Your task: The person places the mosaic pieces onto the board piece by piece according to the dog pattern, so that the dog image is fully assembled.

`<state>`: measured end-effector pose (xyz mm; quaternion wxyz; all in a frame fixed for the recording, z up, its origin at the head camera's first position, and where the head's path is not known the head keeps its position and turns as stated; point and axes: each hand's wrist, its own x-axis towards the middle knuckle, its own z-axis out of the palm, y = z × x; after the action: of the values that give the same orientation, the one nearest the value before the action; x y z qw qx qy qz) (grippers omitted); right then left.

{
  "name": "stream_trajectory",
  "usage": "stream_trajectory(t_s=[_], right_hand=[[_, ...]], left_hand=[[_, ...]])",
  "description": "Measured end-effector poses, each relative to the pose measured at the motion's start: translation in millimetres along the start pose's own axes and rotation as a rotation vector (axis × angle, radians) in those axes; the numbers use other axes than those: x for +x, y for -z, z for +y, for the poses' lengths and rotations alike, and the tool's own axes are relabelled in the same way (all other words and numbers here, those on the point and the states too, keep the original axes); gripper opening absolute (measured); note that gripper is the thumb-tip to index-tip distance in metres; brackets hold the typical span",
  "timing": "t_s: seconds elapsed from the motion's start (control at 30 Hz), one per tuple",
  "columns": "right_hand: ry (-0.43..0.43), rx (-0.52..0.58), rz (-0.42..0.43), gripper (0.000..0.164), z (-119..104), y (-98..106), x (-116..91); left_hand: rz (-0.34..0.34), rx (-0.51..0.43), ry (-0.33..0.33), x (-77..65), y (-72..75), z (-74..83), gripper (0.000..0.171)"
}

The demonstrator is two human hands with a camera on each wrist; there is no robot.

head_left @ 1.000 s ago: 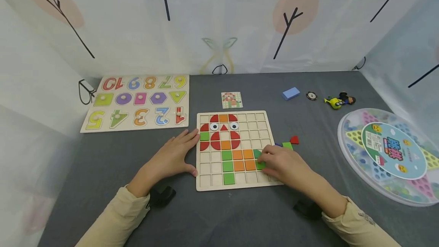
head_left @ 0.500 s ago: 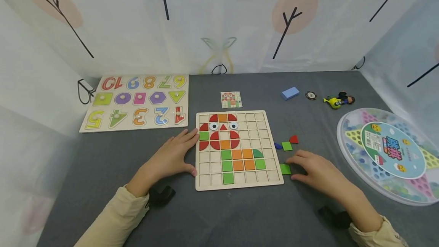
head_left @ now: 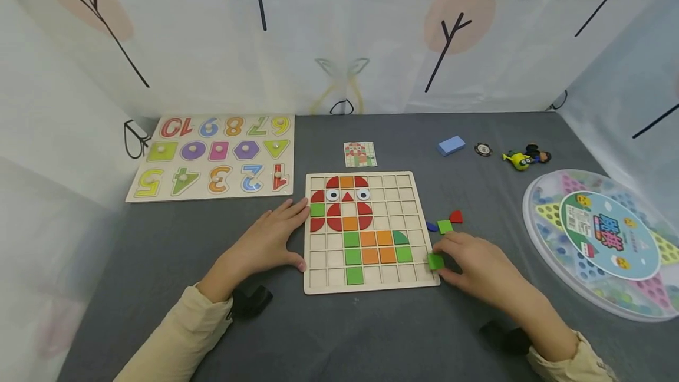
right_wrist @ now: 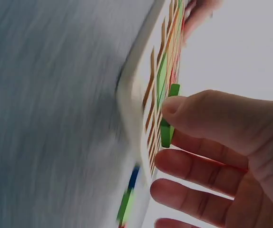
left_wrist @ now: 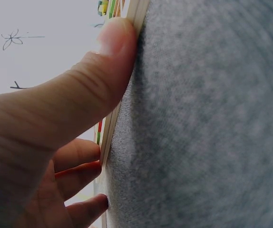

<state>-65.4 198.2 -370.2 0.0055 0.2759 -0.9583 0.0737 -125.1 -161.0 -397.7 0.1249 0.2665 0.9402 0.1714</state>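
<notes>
My right hand (head_left: 480, 267) pinches a green square tile (head_left: 435, 262) between thumb and fingers, just over the right edge of the wooden grid board (head_left: 320, 282). In the right wrist view the green tile (right_wrist: 166, 130) stands tilted on edge under the thumb. My left hand (head_left: 265, 246) rests against the board's left edge, fingers spread; the left wrist view has the thumb (left_wrist: 96, 78) touching the board's rim. Red, orange and green pieces with two eye tiles fill part of the grid. A small picture card (head_left: 360, 154) lies behind the board.
Right of the board lie a blue piece (head_left: 432, 227), a green tile (head_left: 444, 226) and a red piece (head_left: 455, 216). A number puzzle board (head_left: 212, 187) is at back left, a round game box (head_left: 541, 276) at right. A blue block (head_left: 451, 145) and small toys (head_left: 522, 159) sit behind.
My right hand left a green tile in the grid, moved right to another green tile on the table, and now lifts it to the board's right edge. My left hand stays put.
</notes>
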Motion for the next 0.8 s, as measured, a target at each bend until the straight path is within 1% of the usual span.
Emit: stream_trajectory(t_s=[0.13, 0.27, 0.63, 0.73, 0.8], right_hand=[[0.090, 0.004, 0.010, 0.028, -16, -5, 8], [0.136, 0.011, 0.016, 0.026, -24, -11, 13], [0.103, 0.010, 0.025, 0.029, -29, -14, 14], [0.091, 0.004, 0.019, 0.031, -27, -11, 14], [0.069, 0.001, 0.022, 0.031, -21, -6, 14]], left_hand=[[0.003, 0.001, -0.001, 0.3, 0.4, 0.2, 0.105], [0.002, 0.001, 0.003, 0.7, 0.3, 0.6, 0.105], [0.007, 0.012, 0.009, 2.3, -0.9, -0.2, 0.106], [0.008, 0.010, 0.012, 1.9, -1.0, -0.2, 0.106], [0.006, 0.007, 0.012, 1.7, -1.0, 0.0, 0.106]])
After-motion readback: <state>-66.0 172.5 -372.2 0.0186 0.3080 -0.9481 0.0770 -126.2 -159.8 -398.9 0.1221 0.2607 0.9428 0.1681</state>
